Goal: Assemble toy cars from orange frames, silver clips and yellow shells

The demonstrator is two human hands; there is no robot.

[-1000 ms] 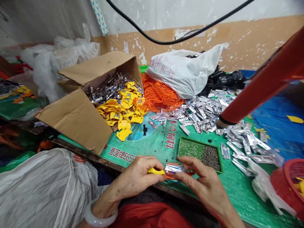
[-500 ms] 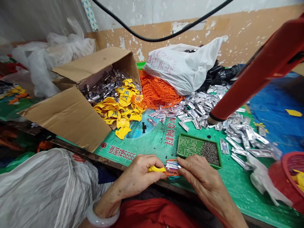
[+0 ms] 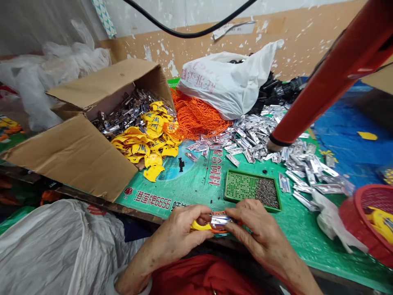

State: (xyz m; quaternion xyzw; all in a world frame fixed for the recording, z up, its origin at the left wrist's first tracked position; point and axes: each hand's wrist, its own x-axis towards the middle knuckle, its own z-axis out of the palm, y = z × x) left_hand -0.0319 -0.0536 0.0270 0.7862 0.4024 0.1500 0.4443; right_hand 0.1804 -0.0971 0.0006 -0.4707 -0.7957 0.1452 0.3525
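- The left hand (image 3: 184, 229) pinched the curved yellow end of a small assembly of yellow plastic, orange edging and silver metal (image 3: 218, 220) between thumb and fingers; the right hand (image 3: 254, 223) pinched its opposite end.
- That assembly sat between the hands, above the near edge of the green printed plastic sheet (image 3: 196, 188); gripping both ends probably kept it steady and left its silver middle uncovered.
- Just beyond the right hand lay a shallow green perforated plastic tray (image 3: 279, 200), likely placed there for easy reach. Small grey metal pins (image 3: 267, 193) were bunched at its right end.
- An open brown cardboard box (image 3: 73, 157) lay with its mouth towards the sheet, perhaps so its contents came out easily: dark shiny metal parts (image 3: 129, 112) inside, curved yellow plastic pieces (image 3: 138, 141) at the mouth.
- At the right, a round red plastic basket (image 3: 350, 221) held more yellow pieces (image 3: 383, 221).
- A white plastic bag (image 3: 215, 84) rested against tangled orange netting (image 3: 196, 116); something black showed at its opening.
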